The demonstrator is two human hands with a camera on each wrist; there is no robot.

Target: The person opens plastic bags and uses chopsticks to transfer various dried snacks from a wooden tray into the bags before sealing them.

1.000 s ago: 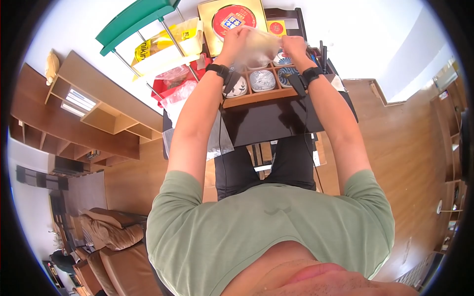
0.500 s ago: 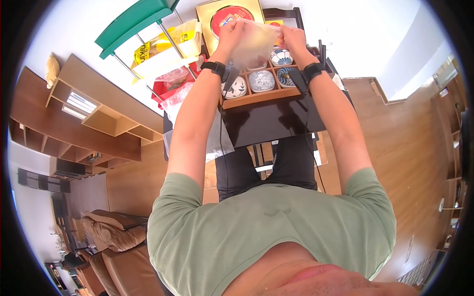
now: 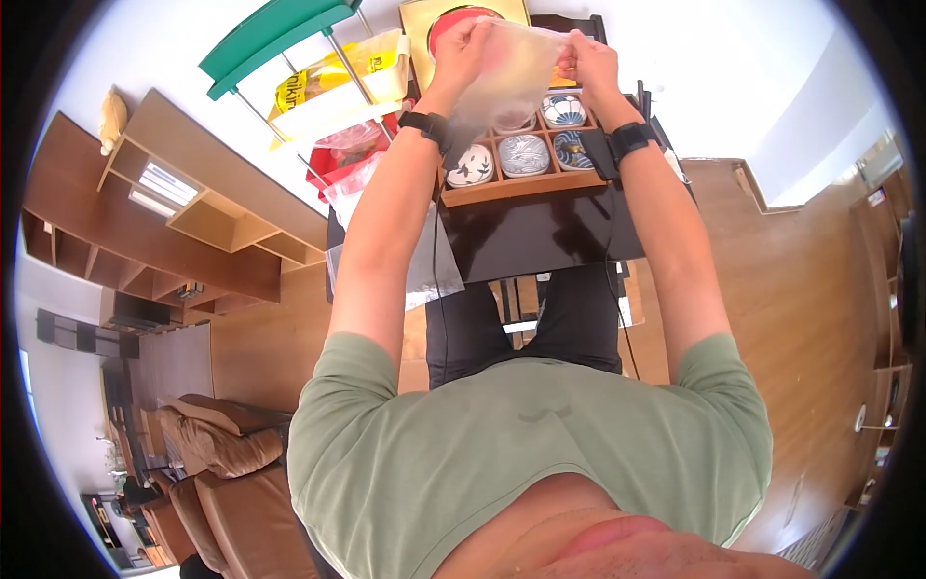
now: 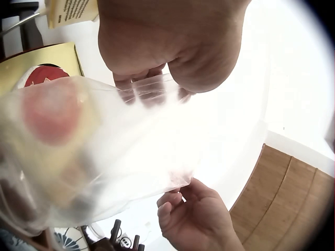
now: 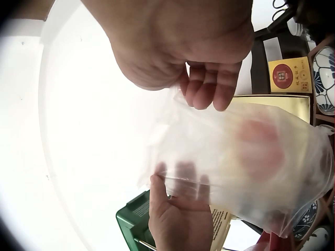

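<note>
A translucent plastic bag (image 3: 511,77) is stretched between my two hands, its body drooping over the bowls. My left hand (image 3: 463,58) pinches one end of the bag's edge; in the right wrist view its thumb is on the near side and its fingers show through the plastic. My right hand (image 3: 593,66) pinches the other end, fingers curled. Beneath the bag, a wooden divided box (image 3: 502,191) holds several patterned bowls, including a grey one (image 3: 525,154) and a leaf-patterned one (image 3: 471,166). A red disc in a gold box (image 5: 298,102) shows blurred through the plastic.
The black table (image 3: 531,232) carries the wooden box. At left, a green-topped rack (image 3: 280,43) stands by a yellow packet (image 3: 333,72) and a red container (image 3: 338,169). A flat clear bag (image 3: 434,265) lies near the table's front left. A small yellow card box (image 5: 290,76) is behind the bowls.
Both hands have risen in the head view and moved slightly right. The bag, bunched and blurred earlier, is now spread wider and hangs taut between them. The head view has shifted slightly.
</note>
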